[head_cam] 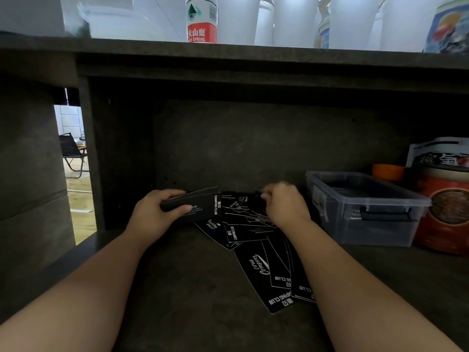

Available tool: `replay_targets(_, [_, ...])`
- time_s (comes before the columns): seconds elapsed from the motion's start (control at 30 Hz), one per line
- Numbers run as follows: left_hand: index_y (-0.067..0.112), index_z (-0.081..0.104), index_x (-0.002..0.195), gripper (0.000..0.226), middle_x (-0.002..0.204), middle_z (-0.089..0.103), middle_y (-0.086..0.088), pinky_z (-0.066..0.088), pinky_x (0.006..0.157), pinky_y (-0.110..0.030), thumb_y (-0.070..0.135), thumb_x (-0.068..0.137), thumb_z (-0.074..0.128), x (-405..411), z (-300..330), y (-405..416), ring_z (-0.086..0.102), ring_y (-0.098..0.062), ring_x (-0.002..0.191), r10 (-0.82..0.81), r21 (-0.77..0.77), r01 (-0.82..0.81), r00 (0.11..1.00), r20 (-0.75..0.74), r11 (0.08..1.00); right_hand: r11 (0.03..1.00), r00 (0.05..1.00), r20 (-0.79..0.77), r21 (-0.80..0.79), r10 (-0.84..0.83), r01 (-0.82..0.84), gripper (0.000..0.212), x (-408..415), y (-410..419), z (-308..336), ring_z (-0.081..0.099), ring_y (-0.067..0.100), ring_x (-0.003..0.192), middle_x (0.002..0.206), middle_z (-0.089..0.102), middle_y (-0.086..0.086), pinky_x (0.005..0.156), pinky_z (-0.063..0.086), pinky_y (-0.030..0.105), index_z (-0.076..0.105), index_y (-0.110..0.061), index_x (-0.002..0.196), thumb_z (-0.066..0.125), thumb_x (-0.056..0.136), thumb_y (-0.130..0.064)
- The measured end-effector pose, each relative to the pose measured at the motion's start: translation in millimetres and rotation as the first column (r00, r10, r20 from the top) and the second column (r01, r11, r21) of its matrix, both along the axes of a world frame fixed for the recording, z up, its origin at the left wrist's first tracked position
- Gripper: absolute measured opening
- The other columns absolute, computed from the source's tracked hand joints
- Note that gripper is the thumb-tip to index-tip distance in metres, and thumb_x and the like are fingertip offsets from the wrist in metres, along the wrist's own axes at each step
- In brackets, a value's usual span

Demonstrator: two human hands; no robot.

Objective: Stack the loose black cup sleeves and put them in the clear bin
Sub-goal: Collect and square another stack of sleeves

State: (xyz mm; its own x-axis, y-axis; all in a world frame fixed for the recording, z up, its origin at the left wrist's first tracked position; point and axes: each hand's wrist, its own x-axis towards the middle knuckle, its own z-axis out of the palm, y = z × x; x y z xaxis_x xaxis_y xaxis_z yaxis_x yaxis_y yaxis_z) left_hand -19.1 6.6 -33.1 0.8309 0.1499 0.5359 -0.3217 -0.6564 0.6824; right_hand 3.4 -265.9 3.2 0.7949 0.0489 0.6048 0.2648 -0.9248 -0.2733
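Several black cup sleeves (256, 235) lie scattered flat on the dark shelf in front of me, overlapping each other, the nearest ones closest to my right forearm. I am midway through gathering them, by my reckoning: part of the pile is already collected, most of it is not.

My left hand (152, 214) holds a small stack of sleeves (195, 203) edge-on just above the shelf, thumb on the near face and fingers curled over the far edge. That grip is narrow and closed around the stack.

My right hand (284, 204) hovers over the back of the loose pile, fingers curled downward (it is blurred, so I cannot tell whether the grip has pinched a sleeve or holds nothing).

A clear bin (368, 207) sits open to the right on the same shelf, near the pile but apart from it, with something dark inside.

Next, I judge, comes lifting one loose sleeve, squaring it onto the left-hand stack, and repeating.
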Motion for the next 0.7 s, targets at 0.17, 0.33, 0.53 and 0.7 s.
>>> replay_targets(0.17, [0.036,0.064,0.123,0.044,0.116,0.064,0.005,0.042,0.096,-0.028,0.030,0.081,0.076,1.5,-2.3,2.4,0.058,-0.013,0.110,-0.024,0.004,0.024,1.000,0.001,1.000,0.887,0.927,0.369,0.448,-0.072,-0.109,0.015,-14.1,6.1,12.9,0.059,0.017,0.072,0.084,0.067,0.001,0.060,0.038,0.024,0.064,-0.014,0.105,0.052,0.096,-0.012])
replay_targets(0.33, [0.046,0.061,0.120,0.040,0.126,0.059,0.005,0.037,0.102,-0.024,0.030,0.085,0.073,3.9,-5.2,0.6,0.054,-0.011,0.118,-0.085,0.203,0.089,0.996,-0.026,0.975,0.819,0.982,0.078,0.543,0.169,-0.185,0.010,-8.3,14.9,2.0,0.063,0.010,0.080,0.079,0.065,-0.008,0.065,0.042,0.017,0.064,-0.020,0.090,0.057,0.094,-0.013])
replay_targets(0.53, [0.034,0.055,0.133,0.060,0.118,0.061,0.005,0.043,0.098,-0.027,0.024,0.080,0.079,4.1,-3.2,-2.6,0.058,-0.009,0.108,-0.053,0.066,0.054,0.999,-0.009,0.996,0.688,0.983,0.183,0.717,-0.026,-0.115,0.013,-8.6,9.7,13.0,0.055,0.015,0.074,0.073,0.058,-0.005,0.051,0.032,0.018,0.056,-0.017,0.088,0.049,0.096,-0.010])
replay_targets(0.7, [0.028,0.068,0.118,0.037,0.114,0.067,0.007,0.044,0.094,-0.024,0.026,0.081,0.077,0.8,0.5,-2.9,0.060,-0.007,0.108,-0.095,-0.005,0.095,0.995,0.020,0.995,0.830,0.993,-0.077,0.557,0.094,-0.035,0.012,-3.6,17.3,0.0,0.062,0.018,0.087,0.085,0.067,0.003,0.067,0.034,0.017,0.067,-0.010,0.099,0.059,0.092,-0.018])
